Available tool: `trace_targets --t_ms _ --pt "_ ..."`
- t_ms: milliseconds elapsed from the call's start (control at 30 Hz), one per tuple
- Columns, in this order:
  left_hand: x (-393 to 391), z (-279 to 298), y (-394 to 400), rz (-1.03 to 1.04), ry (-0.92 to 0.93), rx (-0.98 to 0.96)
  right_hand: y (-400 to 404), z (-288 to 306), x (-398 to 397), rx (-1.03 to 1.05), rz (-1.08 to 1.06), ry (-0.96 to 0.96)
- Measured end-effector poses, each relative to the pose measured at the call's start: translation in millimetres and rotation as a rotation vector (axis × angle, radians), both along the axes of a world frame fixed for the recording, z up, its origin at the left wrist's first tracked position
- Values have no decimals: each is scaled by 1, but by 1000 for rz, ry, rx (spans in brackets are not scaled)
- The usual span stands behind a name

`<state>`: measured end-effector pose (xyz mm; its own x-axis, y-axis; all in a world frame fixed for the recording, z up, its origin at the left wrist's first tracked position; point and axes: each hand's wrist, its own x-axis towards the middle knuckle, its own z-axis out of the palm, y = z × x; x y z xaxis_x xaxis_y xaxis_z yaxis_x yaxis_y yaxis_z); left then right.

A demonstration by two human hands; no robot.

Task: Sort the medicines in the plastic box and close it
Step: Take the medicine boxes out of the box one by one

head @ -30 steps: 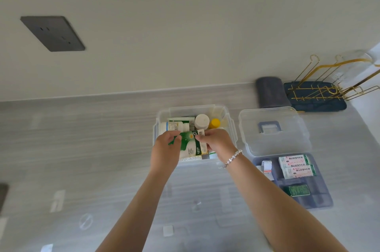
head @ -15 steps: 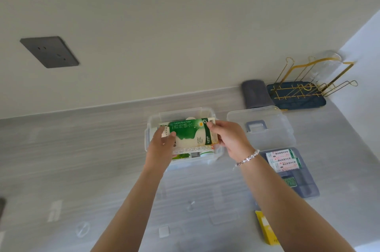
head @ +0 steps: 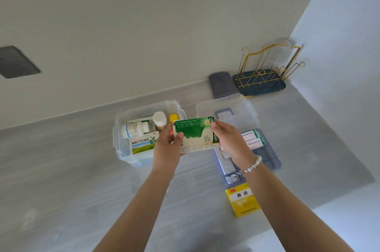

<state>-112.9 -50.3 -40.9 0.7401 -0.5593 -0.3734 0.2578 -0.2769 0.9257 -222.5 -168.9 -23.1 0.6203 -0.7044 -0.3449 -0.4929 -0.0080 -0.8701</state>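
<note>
1. Head view: both hands hold a green and white medicine carton (head: pixel 195 134) above the counter (head: pixel 61 169), over the right side of the plastic box (head: pixel 123 149) and the gap next to it.
2. The left hand (head: pixel 167 149) pinches the left end of the carton, with the thumb on its front face.
3. The right hand (head: pixel 228 138) grips the right end with curled fingers; a bead bracelet (head: pixel 254 164) is on its wrist.
4. The plastic box stands open near the back edge of the counter. Inside lie a white bottle (head: pixel 133 129) on its side, a carton with a landscape picture (head: pixel 144 145), a white-capped bottle (head: pixel 160 119) standing upright and a small yellow cap (head: pixel 173 117).
5. The clear lid (head: pixel 226 108) lies just beside the box on the right.
6. In front of the lid is a blue tray (head: pixel 273 161) with flat packets (head: pixel 253 140) in it.
7. A yellow carton (head: pixel 242 200) lies on the counter in front of the tray.
8. In the far right corner of the counter are a grey cloth (head: pixel 221 84) and a gold wire rack (head: pixel 267 66) on a dark blue mat (head: pixel 259 87).
</note>
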Motion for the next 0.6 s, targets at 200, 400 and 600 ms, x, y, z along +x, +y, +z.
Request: trace_targets --t_ms 200,400,600 --pt "-48 -10 -16 -111 6 95 -20 -9 -51 -33 7 145" --pt "-105 -32 -26 -84 99 184 -36 -32 -105 39 -1 276" --pt "-151 -70 -25 -193 118 345 -37 -71 -157 44 -11 394"
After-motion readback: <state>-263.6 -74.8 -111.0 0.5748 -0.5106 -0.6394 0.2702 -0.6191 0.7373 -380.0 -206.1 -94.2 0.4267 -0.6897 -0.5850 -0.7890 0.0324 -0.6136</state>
